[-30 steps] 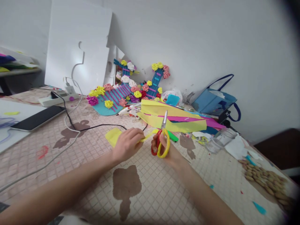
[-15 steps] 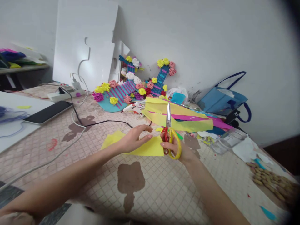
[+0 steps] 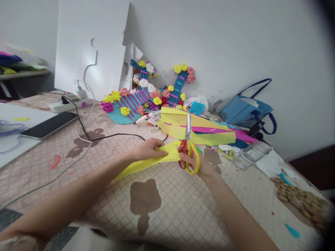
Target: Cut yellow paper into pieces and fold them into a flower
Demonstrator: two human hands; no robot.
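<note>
My left hand [image 3: 151,150] is closed on a strip of yellow crepe paper [image 3: 138,166], thumb on top, with the strip's left part sloping down toward the table. In my right hand [image 3: 191,158] are scissors [image 3: 188,130] with one red and one yellow handle, their blades pointing up and away from me. The fingertips of that hand also meet the right end of the yellow paper. Behind the hands lie longer yellow paper sheets [image 3: 217,136], with a magenta sheet [image 3: 243,135] among them.
A white glue gun [image 3: 148,119] lies beyond my left hand, near a turquoise board decorated with paper flowers [image 3: 117,115]. Black and white cables cross the left side by a phone [image 3: 49,124]. At right are a clear plastic cup [image 3: 252,155], peanuts [image 3: 295,197] and a blue bag [image 3: 246,109].
My left hand has closed on the yellow paper, which lay flat under it before. The paper's right part is now lifted and folded up between the hands. The scissors stay in my right hand.
</note>
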